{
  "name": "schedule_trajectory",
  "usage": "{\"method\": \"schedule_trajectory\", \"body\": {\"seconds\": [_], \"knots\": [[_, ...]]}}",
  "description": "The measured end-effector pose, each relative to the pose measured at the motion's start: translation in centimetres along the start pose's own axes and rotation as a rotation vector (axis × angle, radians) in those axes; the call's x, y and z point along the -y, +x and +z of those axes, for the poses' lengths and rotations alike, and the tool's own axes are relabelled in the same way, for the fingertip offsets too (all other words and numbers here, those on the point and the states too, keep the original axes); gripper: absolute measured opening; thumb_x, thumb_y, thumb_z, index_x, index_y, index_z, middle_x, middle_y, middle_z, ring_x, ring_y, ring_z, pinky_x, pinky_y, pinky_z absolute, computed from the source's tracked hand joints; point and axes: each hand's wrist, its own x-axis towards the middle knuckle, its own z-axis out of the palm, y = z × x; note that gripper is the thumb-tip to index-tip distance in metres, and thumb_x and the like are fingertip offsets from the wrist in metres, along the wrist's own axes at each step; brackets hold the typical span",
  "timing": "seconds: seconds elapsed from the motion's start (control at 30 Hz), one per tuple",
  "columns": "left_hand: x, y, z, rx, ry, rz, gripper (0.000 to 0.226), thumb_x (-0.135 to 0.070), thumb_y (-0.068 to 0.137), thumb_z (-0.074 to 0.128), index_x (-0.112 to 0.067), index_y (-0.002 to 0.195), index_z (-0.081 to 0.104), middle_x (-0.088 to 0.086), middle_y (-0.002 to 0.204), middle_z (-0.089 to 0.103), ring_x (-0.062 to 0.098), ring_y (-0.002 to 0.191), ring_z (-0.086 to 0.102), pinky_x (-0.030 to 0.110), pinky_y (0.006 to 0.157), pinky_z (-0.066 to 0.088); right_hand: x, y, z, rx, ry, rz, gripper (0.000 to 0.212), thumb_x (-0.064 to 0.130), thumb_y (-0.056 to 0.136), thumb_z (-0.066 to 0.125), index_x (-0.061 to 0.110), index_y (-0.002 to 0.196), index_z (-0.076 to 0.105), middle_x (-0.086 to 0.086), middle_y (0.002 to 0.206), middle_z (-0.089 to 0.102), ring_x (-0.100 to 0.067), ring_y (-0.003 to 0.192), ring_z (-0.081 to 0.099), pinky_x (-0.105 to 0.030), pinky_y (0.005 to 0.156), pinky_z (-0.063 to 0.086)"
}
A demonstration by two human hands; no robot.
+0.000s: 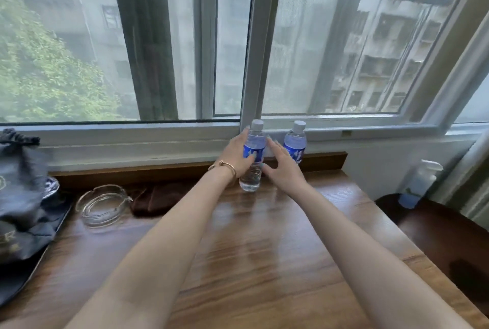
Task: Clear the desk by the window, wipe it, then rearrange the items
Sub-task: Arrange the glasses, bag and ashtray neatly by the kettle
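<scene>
Left hand (236, 153) is gripping a clear blue-labelled plastic water bottle (253, 155) standing on the wooden bench (264, 244); right hand (281, 163), fingers straight, is hovering just right of it. A second identical bottle (295, 142) is standing just beyond the right hand, so a careless sweep risks toppling it.

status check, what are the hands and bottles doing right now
Left hand grips near water bottle, upright on desk. Right hand open beside it, fingers straight. Second bottle stands behind right hand. Nothing blocking.
</scene>
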Motion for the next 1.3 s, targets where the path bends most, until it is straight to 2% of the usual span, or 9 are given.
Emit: {"method": "schedule_trajectory", "body": {"seconds": [0.17, 0.37, 0.43, 0.63, 0.87, 1.0, 1.13, 1.23, 1.3], "knots": [[-2.3, 1.0, 0.3, -0.141, 0.079, -0.052, 0.065, -0.002, 0.092, 0.046, -0.022, 0.149, 0.023, 0.014, 0.142, 0.043, 0.027, 0.129, 0.042, 0.032, 0.106, 0.033, -0.1, 2.4, -1.9, 0.06, 0.104, -0.079, 0.091, 0.013, 0.088, 0.066, 0.027, 0.155, 0.006, -0.002, 0.155, 0.031, -0.018, 0.14, 0.033, -0.02, 0.1, 0.029], [-3.7, 1.8, -0.5, -0.205, 0.152, -0.067, 0.058, 0.0, 0.095, 0.036, -0.024, 0.148, 0.029, 0.011, 0.143, 0.044, 0.025, 0.128, 0.044, 0.032, 0.107, 0.034, -0.4, 4.3, -1.7, 0.149, 0.231, 0.005, 0.11, 0.008, 0.082, 0.072, 0.031, 0.153, -0.008, -0.011, 0.151, 0.037, -0.027, 0.129, 0.048, -0.038, 0.104, 0.044], [-3.9, 2.3, -0.7, -0.201, 0.152, -0.063, 0.056, -0.002, 0.096, 0.038, -0.024, 0.147, 0.03, 0.01, 0.143, 0.043, 0.023, 0.129, 0.044, 0.03, 0.107, 0.033, -0.6, 4.7, -1.2, 0.192, 0.289, 0.017, 0.108, 0.007, 0.083, 0.072, 0.026, 0.154, -0.007, -0.009, 0.15, 0.039, -0.026, 0.132, 0.045, -0.034, 0.104, 0.04], [-5.0, 4.1, -0.5, -0.096, 0.164, -0.061, 0.051, -0.009, 0.099, 0.04, -0.024, 0.147, 0.031, 0.009, 0.147, 0.038, 0.023, 0.132, 0.039, 0.029, 0.106, 0.029, -1.5, 5.3, 1.0, 0.118, 0.378, 0.086, 0.103, 0.006, 0.079, 0.075, 0.024, 0.154, 0.007, -0.009, 0.147, 0.038, -0.025, 0.134, 0.041, -0.041, 0.108, 0.041], [-3.6, 5.3, -0.2, -0.086, 0.148, -0.048, 0.047, -0.011, 0.097, 0.047, -0.023, 0.142, 0.04, 0.001, 0.145, 0.043, 0.019, 0.131, 0.042, 0.021, 0.097, 0.034, -3.8, 5.2, 3.4, 0.141, 0.446, 0.139, 0.089, 0.015, 0.083, 0.073, 0.03, 0.147, 0.013, -0.01, 0.138, 0.048, -0.019, 0.113, 0.053, -0.038, 0.097, 0.045], [-2.6, 5.6, -0.5, -0.072, 0.131, -0.042, 0.043, -0.009, 0.096, 0.045, -0.025, 0.136, 0.044, 0.005, 0.136, 0.051, 0.023, 0.115, 0.054, 0.024, 0.081, 0.043, -3.6, 5.2, 5.1, 0.091, 0.518, 0.168, 0.087, 0.023, 0.079, 0.077, 0.037, 0.141, 0.018, -0.005, 0.129, 0.057, -0.022, 0.113, 0.058, -0.037, 0.095, 0.046], [-1.7, 5.5, -0.9, -0.084, 0.117, -0.032, 0.037, -0.009, 0.095, 0.048, -0.023, 0.129, 0.047, 0.004, 0.129, 0.055, 0.021, 0.107, 0.055, 0.026, 0.083, 0.043, -3.3, 5.5, 5.9, 0.064, 0.502, 0.185, 0.076, 0.026, 0.076, 0.08, 0.032, 0.133, 0.03, -0.001, 0.11, 0.066, -0.019, 0.104, 0.061, -0.033, 0.089, 0.046], [-0.7, 5.2, -1.6, -0.125, 0.12, -0.036, 0.035, -0.01, 0.093, 0.051, -0.023, 0.125, 0.05, 0.004, 0.121, 0.058, 0.017, 0.094, 0.054, 0.026, 0.081, 0.043, -2.8, 5.6, 6.3, 0.117, 0.511, 0.166, 0.072, 0.026, 0.077, 0.08, 0.029, 0.132, 0.034, 0.009, 0.089, 0.061, -0.017, 0.097, 0.061, -0.032, 0.086, 0.046], [0.0, 5.0, -2.1, -0.146, 0.108, -0.042, 0.034, -0.012, 0.092, 0.055, -0.023, 0.123, 0.05, 0.004, 0.119, 0.058, 0.018, 0.091, 0.055, 0.027, 0.08, 0.044, -2.6, 5.7, 6.7, 0.167, 0.529, 0.147, 0.074, 0.027, 0.077, 0.079, 0.03, 0.135, 0.033, 0.009, 0.09, 0.06, -0.017, 0.098, 0.062, -0.037, 0.09, 0.049]]}}
